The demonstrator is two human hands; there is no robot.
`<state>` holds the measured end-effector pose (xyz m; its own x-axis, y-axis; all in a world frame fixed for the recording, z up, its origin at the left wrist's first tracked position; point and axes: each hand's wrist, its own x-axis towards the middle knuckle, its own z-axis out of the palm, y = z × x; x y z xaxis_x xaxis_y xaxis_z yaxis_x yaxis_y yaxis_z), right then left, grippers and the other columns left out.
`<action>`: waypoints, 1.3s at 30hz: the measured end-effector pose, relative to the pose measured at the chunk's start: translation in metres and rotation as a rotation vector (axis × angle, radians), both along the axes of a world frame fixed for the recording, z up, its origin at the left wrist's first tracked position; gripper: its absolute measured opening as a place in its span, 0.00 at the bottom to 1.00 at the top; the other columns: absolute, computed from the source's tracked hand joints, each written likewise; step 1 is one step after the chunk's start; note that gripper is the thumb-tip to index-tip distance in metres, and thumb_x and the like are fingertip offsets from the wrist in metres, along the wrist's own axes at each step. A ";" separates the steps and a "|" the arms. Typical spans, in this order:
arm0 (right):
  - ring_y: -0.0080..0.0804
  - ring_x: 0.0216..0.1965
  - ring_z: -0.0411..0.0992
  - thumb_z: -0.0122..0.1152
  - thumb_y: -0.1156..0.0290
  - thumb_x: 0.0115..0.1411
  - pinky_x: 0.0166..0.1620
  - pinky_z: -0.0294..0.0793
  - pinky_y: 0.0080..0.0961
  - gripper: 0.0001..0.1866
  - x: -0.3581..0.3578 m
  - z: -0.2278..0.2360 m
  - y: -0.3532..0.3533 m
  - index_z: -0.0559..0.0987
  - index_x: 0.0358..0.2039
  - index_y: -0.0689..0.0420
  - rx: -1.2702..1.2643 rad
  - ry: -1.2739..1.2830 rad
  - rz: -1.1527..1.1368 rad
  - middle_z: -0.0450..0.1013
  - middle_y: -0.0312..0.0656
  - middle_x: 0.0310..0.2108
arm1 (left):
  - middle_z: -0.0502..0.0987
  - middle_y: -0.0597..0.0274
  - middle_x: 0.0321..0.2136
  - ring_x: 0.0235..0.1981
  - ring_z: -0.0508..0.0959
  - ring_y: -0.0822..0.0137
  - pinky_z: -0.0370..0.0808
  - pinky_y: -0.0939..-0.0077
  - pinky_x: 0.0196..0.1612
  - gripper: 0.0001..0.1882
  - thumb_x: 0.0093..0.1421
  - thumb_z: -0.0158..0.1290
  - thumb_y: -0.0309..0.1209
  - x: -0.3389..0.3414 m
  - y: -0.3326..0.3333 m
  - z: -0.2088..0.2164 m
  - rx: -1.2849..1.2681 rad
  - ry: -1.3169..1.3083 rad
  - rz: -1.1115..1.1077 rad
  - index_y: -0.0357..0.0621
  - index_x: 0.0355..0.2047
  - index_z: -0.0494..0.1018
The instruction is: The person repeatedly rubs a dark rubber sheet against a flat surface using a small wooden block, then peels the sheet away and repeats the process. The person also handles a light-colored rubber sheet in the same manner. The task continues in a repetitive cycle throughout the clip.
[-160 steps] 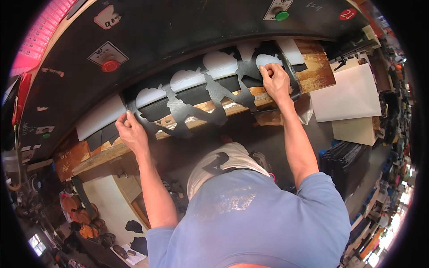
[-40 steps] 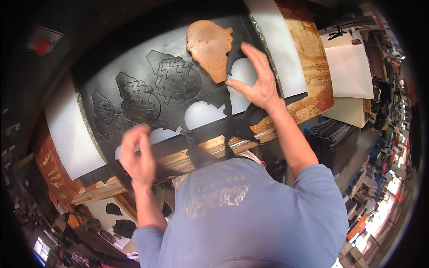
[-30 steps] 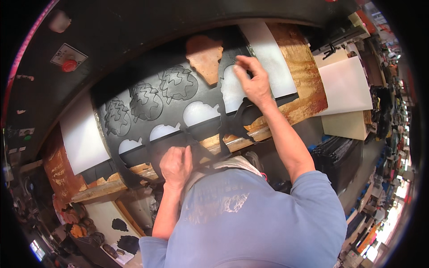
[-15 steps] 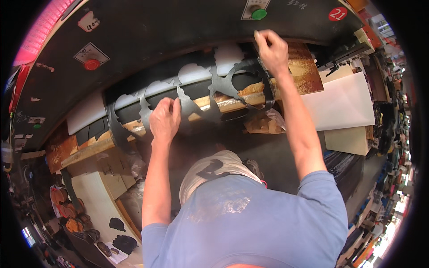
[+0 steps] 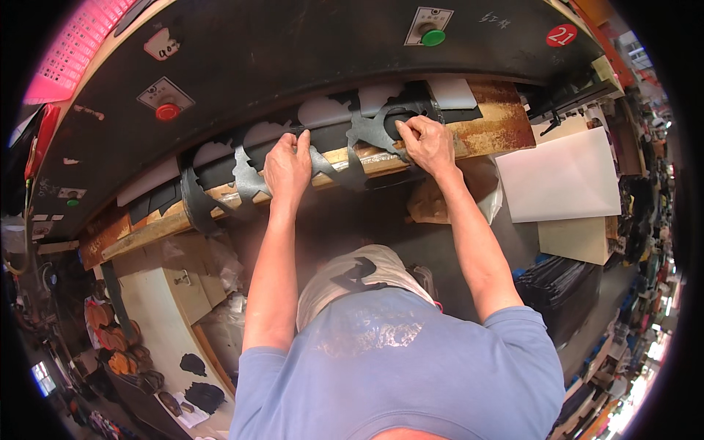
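Note:
A dark grey sheet (image 5: 249, 176) full of large cut-outs hangs over the front edge of a worn wooden board (image 5: 506, 136); it looks like leather or a similar material. My left hand (image 5: 288, 167) is closed on a narrow web of the sheet near its middle, thumb against fingers. Farther right, my right hand (image 5: 430, 147) pinches the sheet beside a round cut-out. White and black pieces (image 5: 323, 111) show through the openings, lying on the board under the sheet.
Above the board spans a dark machine panel with a red button (image 5: 167, 111) and a green button (image 5: 433, 37). White sheets (image 5: 561, 176) rest at the right. A pale cabinet (image 5: 150, 301) stands lower left, with black scraps (image 5: 205, 397) on it. A pink basket (image 5: 81, 55) sits upper left.
My right hand has come down and left from near the panel to the sheet by the round cut-out. My left hand has shifted slightly right and away from me.

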<state>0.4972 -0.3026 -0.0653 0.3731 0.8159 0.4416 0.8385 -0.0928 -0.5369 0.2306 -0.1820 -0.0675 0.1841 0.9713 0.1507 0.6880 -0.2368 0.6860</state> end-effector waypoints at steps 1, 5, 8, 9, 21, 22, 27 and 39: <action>0.47 0.26 0.78 0.70 0.62 0.64 0.32 0.76 0.40 0.13 0.000 0.000 -0.002 0.85 0.26 0.57 -0.003 -0.034 0.038 0.78 0.41 0.23 | 0.81 0.43 0.26 0.31 0.82 0.40 0.76 0.52 0.38 0.25 0.71 0.56 0.50 0.000 0.000 -0.001 0.022 0.011 -0.016 0.37 0.31 0.77; 0.48 0.31 0.78 0.70 0.61 0.65 0.38 0.76 0.43 0.15 0.000 -0.003 -0.011 0.85 0.25 0.57 -0.070 -0.055 0.123 0.78 0.42 0.25 | 0.80 0.43 0.25 0.31 0.81 0.38 0.75 0.51 0.37 0.24 0.71 0.56 0.48 -0.006 -0.003 -0.002 0.062 -0.016 -0.053 0.37 0.30 0.76; 0.47 0.36 0.77 0.70 0.64 0.64 0.42 0.74 0.43 0.13 0.001 -0.007 -0.019 0.85 0.26 0.58 -0.078 -0.049 0.143 0.77 0.41 0.28 | 0.79 0.42 0.25 0.30 0.80 0.38 0.75 0.50 0.37 0.23 0.71 0.57 0.46 -0.010 -0.006 0.001 0.026 -0.047 -0.084 0.36 0.29 0.75; 0.46 0.36 0.77 0.70 0.65 0.64 0.42 0.73 0.43 0.12 0.000 -0.007 -0.021 0.85 0.26 0.58 -0.061 -0.033 0.149 0.77 0.41 0.28 | 0.79 0.42 0.24 0.30 0.80 0.38 0.75 0.49 0.36 0.22 0.71 0.57 0.44 -0.010 -0.008 0.002 0.028 -0.033 -0.084 0.36 0.28 0.74; 0.20 0.38 0.76 0.69 0.76 0.67 0.44 0.76 0.20 0.08 -0.002 0.015 0.005 0.83 0.45 0.64 0.150 0.683 -0.047 0.78 0.36 0.37 | 0.82 0.47 0.31 0.35 0.79 0.44 0.76 0.54 0.38 0.06 0.67 0.60 0.25 -0.044 -0.036 0.018 0.162 -0.065 -0.266 0.35 0.33 0.81; 0.20 0.38 0.76 0.69 0.75 0.67 0.45 0.77 0.21 0.09 -0.007 0.015 0.024 0.83 0.45 0.64 0.177 0.569 -0.022 0.78 0.37 0.40 | 0.84 0.46 0.35 0.37 0.82 0.43 0.78 0.57 0.41 0.07 0.68 0.60 0.26 -0.049 -0.034 0.018 0.035 -0.051 -0.237 0.34 0.39 0.82; 0.59 0.69 0.64 0.80 0.52 0.53 0.71 0.65 0.48 0.45 -0.002 0.032 0.145 0.73 0.65 0.63 -0.016 0.191 0.100 0.65 0.61 0.67 | 0.86 0.56 0.36 0.35 0.80 0.75 0.77 0.74 0.40 0.13 0.75 0.54 0.31 -0.032 -0.011 0.017 -0.526 -0.318 -0.166 0.30 0.46 0.80; 0.71 0.68 0.55 0.77 0.59 0.41 0.67 0.62 0.64 0.45 -0.036 0.019 0.197 0.77 0.62 0.59 -0.124 0.023 -0.020 0.60 0.57 0.70 | 0.69 0.40 0.19 0.20 0.69 0.43 0.68 0.57 0.25 0.17 0.67 0.62 0.29 -0.034 0.022 0.064 -0.460 0.077 -0.452 0.33 0.25 0.69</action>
<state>0.4608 -0.1052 -0.0461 0.3988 0.8559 0.3293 0.8234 -0.1761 -0.5395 0.1967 -0.1600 -0.0040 0.5838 0.7573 -0.2927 0.6406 -0.2082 0.7392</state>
